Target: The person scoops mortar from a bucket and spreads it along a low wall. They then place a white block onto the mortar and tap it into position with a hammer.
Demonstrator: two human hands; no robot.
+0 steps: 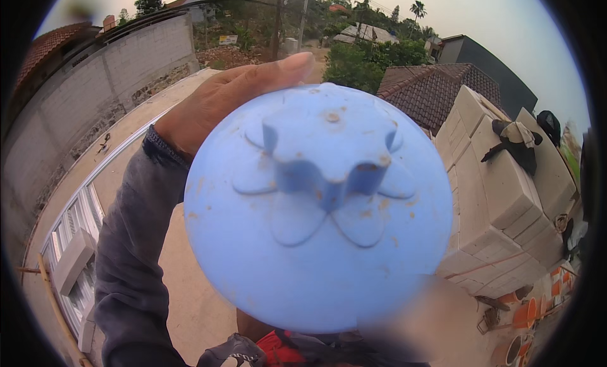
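A round blue plastic lid (pixel 316 266), speckled with brown dirt, fills the middle of the head view very close up. Its raised knob (pixel 332 149) is shaped like a flower, with petal outlines around it. My left hand (pixel 218 104) is closed on the lid's upper left rim, one finger or thumb stretched along the top edge; the other fingers are hidden behind it. What lies beneath the lid is hidden too. A blurred patch (pixel 430 323) covers the lower right of the lid, and whether my right hand is there I cannot make out.
Pale building blocks (pixel 493 183) are stacked at the right, with a dark cloth-like item (pixel 515 139) on top. Orange buckets (pixel 525 313) stand below them. Metal strips (pixel 82 209), a loose block (pixel 74 261) and a pole (pixel 54 310) lie left, inside a grey wall (pixel 95 95).
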